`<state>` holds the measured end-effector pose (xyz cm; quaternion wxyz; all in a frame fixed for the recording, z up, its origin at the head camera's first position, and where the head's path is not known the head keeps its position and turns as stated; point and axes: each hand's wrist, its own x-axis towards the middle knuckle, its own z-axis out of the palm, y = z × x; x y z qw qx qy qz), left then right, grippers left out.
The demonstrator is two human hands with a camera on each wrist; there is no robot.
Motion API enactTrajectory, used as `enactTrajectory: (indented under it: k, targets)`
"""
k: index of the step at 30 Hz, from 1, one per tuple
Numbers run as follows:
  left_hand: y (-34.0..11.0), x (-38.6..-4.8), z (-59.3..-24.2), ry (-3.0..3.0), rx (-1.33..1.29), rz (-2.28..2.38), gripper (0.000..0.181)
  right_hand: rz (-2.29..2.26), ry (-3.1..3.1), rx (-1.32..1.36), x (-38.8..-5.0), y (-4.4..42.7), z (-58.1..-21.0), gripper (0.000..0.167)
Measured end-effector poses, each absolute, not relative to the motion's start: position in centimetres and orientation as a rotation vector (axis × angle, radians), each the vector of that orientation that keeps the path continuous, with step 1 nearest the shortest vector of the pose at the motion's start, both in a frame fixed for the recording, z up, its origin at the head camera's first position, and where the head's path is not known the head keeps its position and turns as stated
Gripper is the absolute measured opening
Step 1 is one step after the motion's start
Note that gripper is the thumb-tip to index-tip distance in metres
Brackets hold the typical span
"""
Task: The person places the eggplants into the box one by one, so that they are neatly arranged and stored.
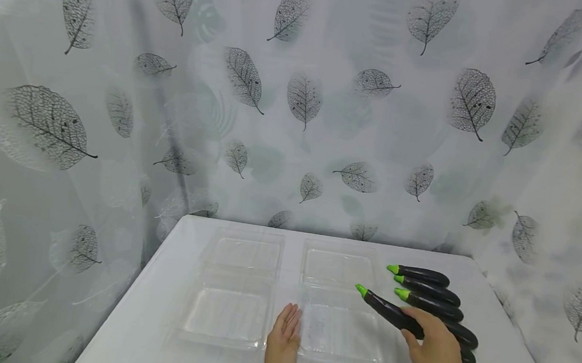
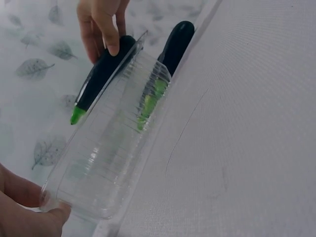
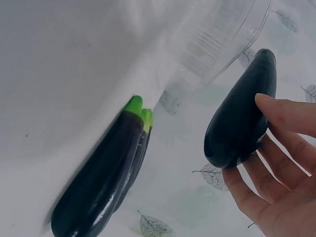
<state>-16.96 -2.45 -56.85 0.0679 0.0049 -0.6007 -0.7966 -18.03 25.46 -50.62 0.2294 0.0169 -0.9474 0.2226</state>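
- Evidently arranged two by two on the white worktop (image 1: 131,330), all in transparent plastic with raised rims: far-left tray (image 1: 246,255), far-right tray (image 1: 339,267), near-left tray (image 1: 228,314), near-right tray (image 1: 338,335).
- Ribbed along the wall of the near-right tray in the left wrist view, with green caps of resting eggplants (image 1: 432,306) showing through.
- Pinching the left edge of the near-right tray: grip of the left hand (image 1: 282,343).
- Pinching the thick end of the held eggplant (image 1: 389,312), thumb against one side, fingers against the other: grip of the right hand (image 1: 435,351).
- Raised at the right side of the near-right tray, overlapping its rim in the head view, stem end pointing left and far.
- Glossy, smooth, nearly black, tapering towards a bright green cap.
- Lined up right of the trays, five resting eggplants, equally dark, the two nearest partly hidden by the right hand.
- Hanging beyond the far edge: pale curtain (image 1: 350,122) printed with skeleton leaves.
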Motion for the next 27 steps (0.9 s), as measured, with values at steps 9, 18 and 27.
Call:
enactTrajectory:
  k: [9, 18, 27]
  targets:
    - [-2.6, -16.9, -56.9, -1.810, 0.002, -2.410, 0.067, 0.640, -2.611, 0.073, -18.5, 24.7, -50.8, 0.048]
    - [-2.5, -16.9, -56.9, -1.813, 0.019, -2.415, 0.067, 0.668, -2.588, 0.120, -19.0, 23.8, -51.1, 0.051]
    - [-2.5, -16.8, -56.5, -1.807, 0.013, -2.410, 0.065, 0.663, -2.600, 0.156, -19.6, 23.0, -51.5, 0.052]
